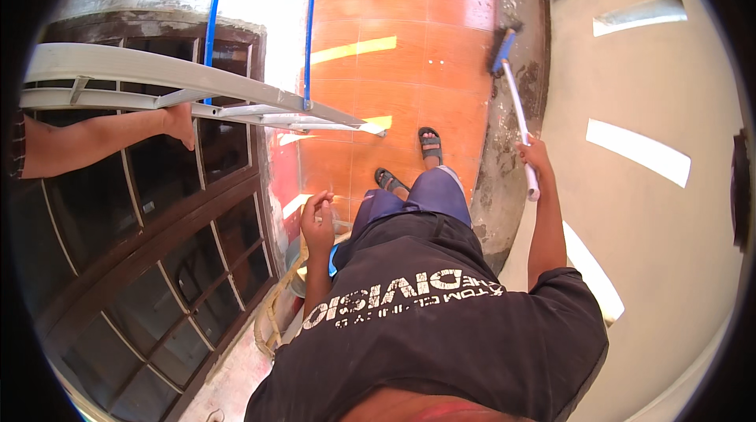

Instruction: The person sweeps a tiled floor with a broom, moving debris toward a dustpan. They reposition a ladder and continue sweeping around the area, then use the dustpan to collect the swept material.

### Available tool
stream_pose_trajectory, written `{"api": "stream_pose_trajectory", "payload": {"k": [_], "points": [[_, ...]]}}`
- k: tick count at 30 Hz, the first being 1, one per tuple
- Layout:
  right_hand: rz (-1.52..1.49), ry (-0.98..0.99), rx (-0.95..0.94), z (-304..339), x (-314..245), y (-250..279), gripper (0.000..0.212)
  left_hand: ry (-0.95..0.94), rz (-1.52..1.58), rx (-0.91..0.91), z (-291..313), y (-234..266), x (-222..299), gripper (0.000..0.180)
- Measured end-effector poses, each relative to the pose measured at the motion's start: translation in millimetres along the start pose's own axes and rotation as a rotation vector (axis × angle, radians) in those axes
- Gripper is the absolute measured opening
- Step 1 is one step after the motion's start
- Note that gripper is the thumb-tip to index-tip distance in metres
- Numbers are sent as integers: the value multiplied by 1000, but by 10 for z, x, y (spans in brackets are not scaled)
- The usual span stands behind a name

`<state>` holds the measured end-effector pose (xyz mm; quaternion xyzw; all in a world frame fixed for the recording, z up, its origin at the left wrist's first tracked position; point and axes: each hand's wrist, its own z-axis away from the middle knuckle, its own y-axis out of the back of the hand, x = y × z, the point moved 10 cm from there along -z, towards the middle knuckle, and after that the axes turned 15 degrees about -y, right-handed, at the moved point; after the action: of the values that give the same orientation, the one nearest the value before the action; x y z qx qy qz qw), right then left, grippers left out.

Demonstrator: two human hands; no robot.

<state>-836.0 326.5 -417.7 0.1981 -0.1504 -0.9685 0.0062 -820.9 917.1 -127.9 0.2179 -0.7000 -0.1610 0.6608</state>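
My right hand [535, 153] is wrapped round the white handle of a push broom [516, 99], near its upper end. The broom's blue head [504, 50] with dark bristles rests on a strip of stained grey concrete [504, 162] along the right wall. My left hand [317, 217] hangs beside my hip, its fingers loosely bent, and I see nothing in it. Below that hand are what look like a bucket and a loop of tan strap [272, 304], partly hidden by my arm.
An aluminium stepladder [197, 87] with blue braces stands on the orange tiled floor [394, 5] at the left. Another person's bare foot [179, 124] is on it. Behind are dark-framed windows [150, 225]. A pale wall [630, 99] with sunlit patches runs along the right.
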Motion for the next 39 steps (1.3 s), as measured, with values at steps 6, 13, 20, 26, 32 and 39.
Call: {"api": "stream_pose_trajectory", "payload": {"k": [6,13,20,26,32,39], "points": [[60,-57,-263,928,245,-1338,46,-112,57,-100,-167,-193,108,19],[89,-165,-394,897,836,-2331,33,-248,135,-128,-437,-79,60,19],[409,-53,109,436,1155,-1756,26,-333,188,-231,-661,321,-208,19],[352,24,527,1026,1365,-1492,34,-468,233,-372,-1026,356,-248,18],[-782,-351,90,3047,2861,-2336,59,-575,278,-551,-1159,5,-176,19],[-1723,-555,-109,4427,4061,-4361,27,-652,370,-740,-1017,-356,96,19]]}}
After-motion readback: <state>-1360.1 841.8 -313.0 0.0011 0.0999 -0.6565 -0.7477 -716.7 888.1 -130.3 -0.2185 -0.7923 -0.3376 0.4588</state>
